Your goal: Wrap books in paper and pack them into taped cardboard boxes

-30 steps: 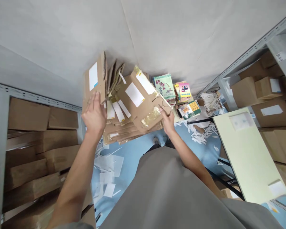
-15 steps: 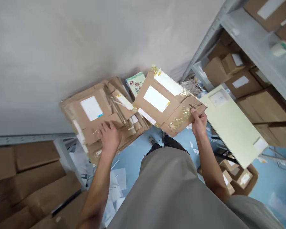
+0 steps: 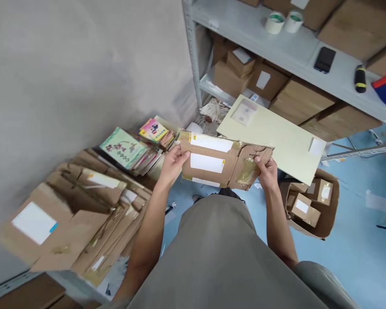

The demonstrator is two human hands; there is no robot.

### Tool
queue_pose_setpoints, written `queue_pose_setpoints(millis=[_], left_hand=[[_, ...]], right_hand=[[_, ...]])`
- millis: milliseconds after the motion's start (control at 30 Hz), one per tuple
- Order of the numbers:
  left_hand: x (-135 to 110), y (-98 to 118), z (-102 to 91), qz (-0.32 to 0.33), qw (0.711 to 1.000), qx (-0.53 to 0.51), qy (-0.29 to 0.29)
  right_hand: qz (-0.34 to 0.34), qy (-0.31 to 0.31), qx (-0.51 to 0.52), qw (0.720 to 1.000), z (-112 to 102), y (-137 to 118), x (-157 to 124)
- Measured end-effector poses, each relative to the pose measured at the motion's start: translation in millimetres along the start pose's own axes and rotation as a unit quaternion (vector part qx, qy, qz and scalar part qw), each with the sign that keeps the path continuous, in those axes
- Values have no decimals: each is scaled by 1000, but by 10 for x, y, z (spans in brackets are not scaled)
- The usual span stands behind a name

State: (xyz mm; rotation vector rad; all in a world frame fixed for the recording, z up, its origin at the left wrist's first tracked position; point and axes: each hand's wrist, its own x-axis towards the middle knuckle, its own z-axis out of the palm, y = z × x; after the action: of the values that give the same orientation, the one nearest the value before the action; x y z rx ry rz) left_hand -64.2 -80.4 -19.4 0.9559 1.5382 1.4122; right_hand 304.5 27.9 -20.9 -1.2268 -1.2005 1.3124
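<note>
Between my hands is a flattened cardboard box (image 3: 209,165) with white labels and strips of yellowish tape. My left hand (image 3: 173,165) pinches its left edge, thumb on top. At the right end, my right hand (image 3: 267,171) grips the folded flap. The box hangs above the floor, in front of my body. To the left lies a pile of flattened cardboard (image 3: 93,214), with a labelled piece (image 3: 51,227) on its left part. Beyond that pile, stacks of books (image 3: 124,148) stand against the wall.
A pale green board (image 3: 276,137) lies just past the held box. On the right floor stands an open carton (image 3: 330,214) of small boxes. The metal shelf (image 3: 244,32) carries tape rolls (image 3: 275,22), a phone (image 3: 324,59) and large boxes.
My left hand has left the cardboard pile and now holds the flattened box's left edge. The box has levelled out, and my view has turned right.
</note>
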Motion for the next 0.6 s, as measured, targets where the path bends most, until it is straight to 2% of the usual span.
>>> queue_pose_setpoints(millis=[167,233,433,500,600], left_hand=[[488,-72,965,-28,1000,-11,-6],[696,-69,1350,-35,999,-5,-17],[1259,13,2392,-44,995,12,-91],[1409,33,2675,-42,993,15,-112],[1622,25,2994,-36,990,21,-134]], right_hand=[[27,-61,-14,998,-782,-18,485],[28,-66,-15,997,-1105,-44,677],[27,39,-43,998,-1966,-12,1080],[33,76,-48,995,-2160,30,1166],[46,110,-55,991,-2327,86,1271]])
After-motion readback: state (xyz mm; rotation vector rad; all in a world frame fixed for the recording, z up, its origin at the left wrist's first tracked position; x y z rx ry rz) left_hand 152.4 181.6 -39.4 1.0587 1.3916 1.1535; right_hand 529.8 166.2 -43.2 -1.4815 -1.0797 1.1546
